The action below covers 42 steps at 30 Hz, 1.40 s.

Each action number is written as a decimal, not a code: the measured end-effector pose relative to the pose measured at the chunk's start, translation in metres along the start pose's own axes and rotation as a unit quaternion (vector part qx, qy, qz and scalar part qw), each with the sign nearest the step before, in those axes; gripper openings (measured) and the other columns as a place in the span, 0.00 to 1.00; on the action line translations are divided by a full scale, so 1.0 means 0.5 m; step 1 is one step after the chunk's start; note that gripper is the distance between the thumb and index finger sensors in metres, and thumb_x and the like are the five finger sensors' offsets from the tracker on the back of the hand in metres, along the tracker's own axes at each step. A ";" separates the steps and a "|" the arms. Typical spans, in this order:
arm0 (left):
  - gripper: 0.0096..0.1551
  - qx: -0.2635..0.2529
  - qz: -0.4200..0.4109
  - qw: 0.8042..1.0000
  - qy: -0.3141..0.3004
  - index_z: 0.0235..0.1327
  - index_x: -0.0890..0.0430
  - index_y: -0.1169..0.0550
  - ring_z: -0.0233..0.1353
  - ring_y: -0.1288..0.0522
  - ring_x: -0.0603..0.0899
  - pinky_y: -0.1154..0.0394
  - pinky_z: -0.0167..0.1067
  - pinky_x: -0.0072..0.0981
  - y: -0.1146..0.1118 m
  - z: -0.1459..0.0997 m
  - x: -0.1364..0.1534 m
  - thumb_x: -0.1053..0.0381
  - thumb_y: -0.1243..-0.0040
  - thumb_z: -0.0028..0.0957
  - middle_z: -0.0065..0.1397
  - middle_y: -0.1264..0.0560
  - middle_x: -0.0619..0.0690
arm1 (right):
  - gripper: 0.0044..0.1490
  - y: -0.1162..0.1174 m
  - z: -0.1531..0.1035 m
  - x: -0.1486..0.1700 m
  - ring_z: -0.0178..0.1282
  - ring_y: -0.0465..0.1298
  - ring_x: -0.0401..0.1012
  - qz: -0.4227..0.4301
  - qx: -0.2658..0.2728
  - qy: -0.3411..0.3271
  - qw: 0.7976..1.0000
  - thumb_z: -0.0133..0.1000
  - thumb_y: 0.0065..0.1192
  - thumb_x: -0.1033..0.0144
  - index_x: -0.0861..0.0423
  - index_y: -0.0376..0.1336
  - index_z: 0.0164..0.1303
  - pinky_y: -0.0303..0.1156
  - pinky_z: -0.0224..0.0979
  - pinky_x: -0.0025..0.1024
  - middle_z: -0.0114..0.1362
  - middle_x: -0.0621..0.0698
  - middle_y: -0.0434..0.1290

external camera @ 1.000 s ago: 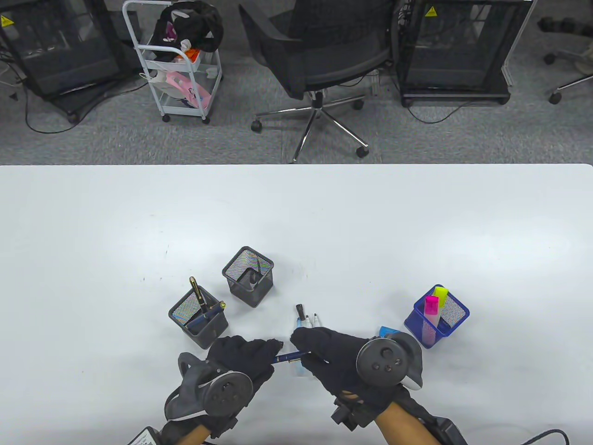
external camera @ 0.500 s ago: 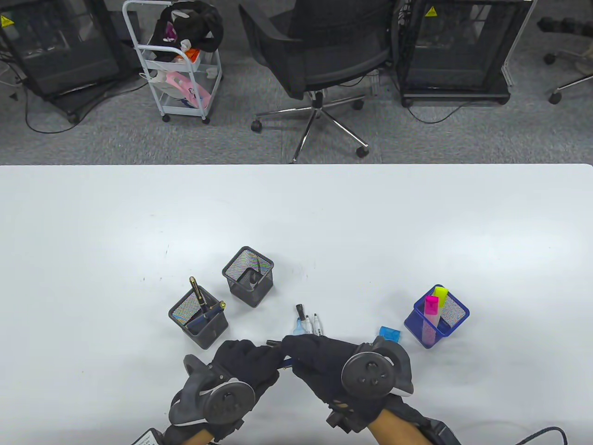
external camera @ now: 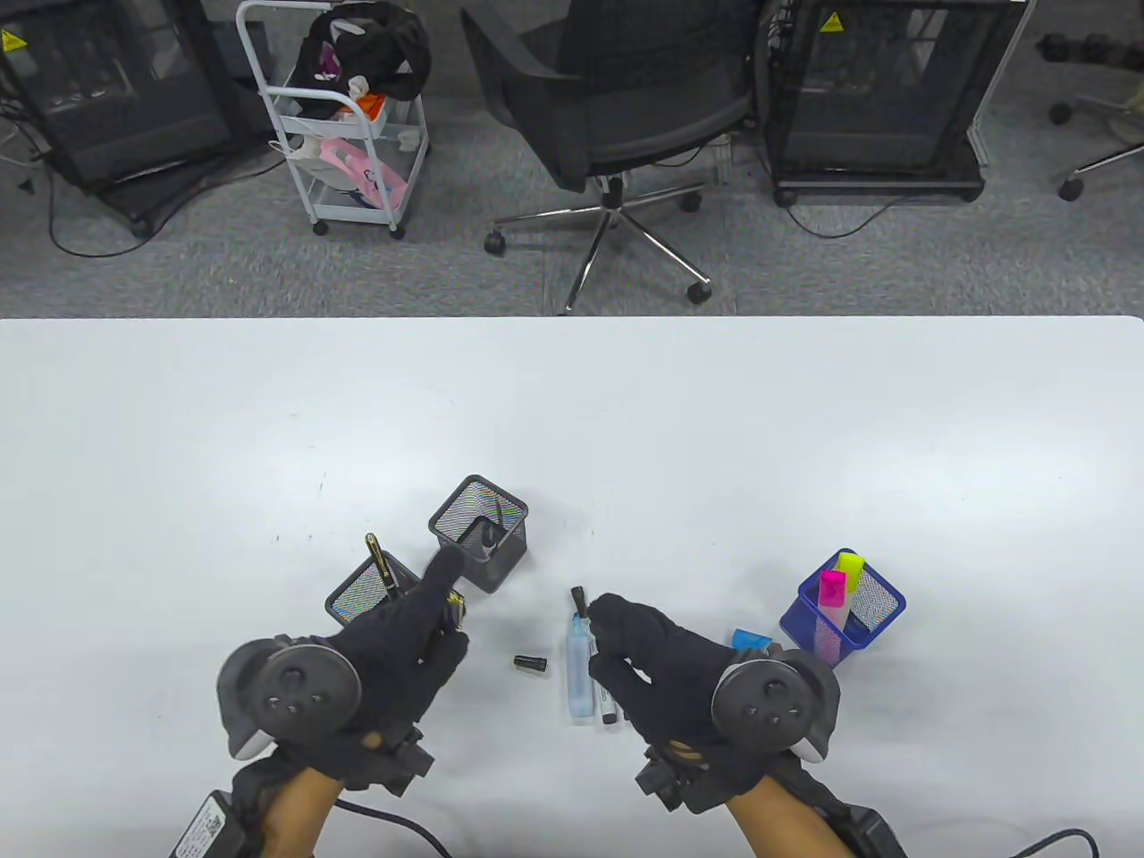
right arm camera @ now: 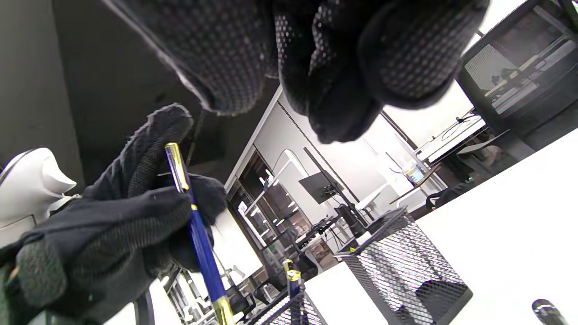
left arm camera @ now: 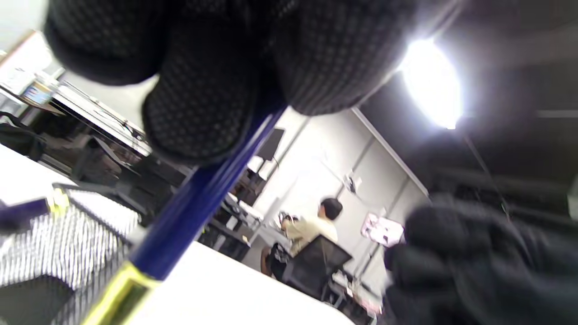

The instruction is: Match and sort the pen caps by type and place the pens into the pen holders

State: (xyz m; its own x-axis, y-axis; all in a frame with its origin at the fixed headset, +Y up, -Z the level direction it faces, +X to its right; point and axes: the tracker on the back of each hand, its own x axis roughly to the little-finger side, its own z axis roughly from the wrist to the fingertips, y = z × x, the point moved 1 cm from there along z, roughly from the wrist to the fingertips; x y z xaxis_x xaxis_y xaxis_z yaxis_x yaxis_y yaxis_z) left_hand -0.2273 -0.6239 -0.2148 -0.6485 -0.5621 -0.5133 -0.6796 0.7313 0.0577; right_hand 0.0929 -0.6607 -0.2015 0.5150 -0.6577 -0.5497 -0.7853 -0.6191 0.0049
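My left hand (external camera: 438, 617) grips a blue pen with gold trim (right arm camera: 201, 243) and holds it just above the nearer black mesh holder (external camera: 357, 597), its index finger stretched toward the farther black mesh holder (external camera: 480, 534). The pen's barrel (left arm camera: 198, 203) runs out from under my left fingers (left arm camera: 198, 99). My right hand (external camera: 612, 643) hovers with loosely curled fingers over white markers (external camera: 609, 710) and a pale blue highlighter (external camera: 579, 675); nothing shows between its fingers (right arm camera: 325, 67). A small black cap (external camera: 530, 663) lies between the hands. A blue cap (external camera: 749, 639) lies beside the right hand.
The nearer holder has a black pen with a gold clip (external camera: 382, 565). A blue mesh holder (external camera: 880, 608) at the right carries a pink highlighter (external camera: 831, 597) and a yellow one (external camera: 851, 567). An office chair and a cart stand beyond the table's far edge.
The hands have parted. My left hand carried the blue pen left and up to the nearer black holder. My right hand let go of it and moved over the markers.
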 end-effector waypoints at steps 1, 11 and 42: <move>0.52 -0.009 0.001 1.000 0.009 0.78 0.31 0.46 0.44 0.11 0.62 0.18 0.46 0.60 0.014 0.002 0.009 0.57 0.28 0.50 0.63 0.18 0.57 | 0.37 0.000 0.000 0.002 0.54 0.87 0.51 -0.006 -0.003 0.000 1.000 0.50 0.76 0.61 0.58 0.63 0.68 0.85 0.56 0.41 0.64 0.63 0.77; 0.31 -0.105 0.084 0.988 0.074 0.72 0.42 0.28 0.51 0.13 0.65 0.23 0.51 0.66 0.067 -0.013 0.063 0.56 0.36 0.54 0.65 0.18 0.55 | 0.36 -0.004 0.001 0.016 0.54 0.86 0.53 -0.021 -0.016 0.008 1.000 0.51 0.73 0.59 0.58 0.63 0.68 0.85 0.56 0.42 0.64 0.63 0.77; 0.31 0.022 0.206 0.971 0.118 0.70 0.52 0.23 0.61 0.17 0.67 0.28 0.59 0.71 -0.038 -0.013 0.082 0.48 0.35 0.52 0.69 0.18 0.60 | 0.36 0.008 0.001 0.033 0.56 0.85 0.53 -0.048 -0.055 0.029 0.997 0.52 0.72 0.57 0.58 0.63 0.69 0.83 0.57 0.44 0.65 0.63 0.76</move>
State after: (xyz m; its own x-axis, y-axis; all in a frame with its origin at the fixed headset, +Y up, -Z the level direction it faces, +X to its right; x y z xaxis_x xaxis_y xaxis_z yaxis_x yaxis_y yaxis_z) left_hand -0.2429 -0.6634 -0.2313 -0.9265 -0.2870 -0.2435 -0.3333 0.9261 0.1766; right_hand 0.0983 -0.6736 -0.2107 0.6070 -0.6151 -0.5033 -0.6910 -0.7212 0.0480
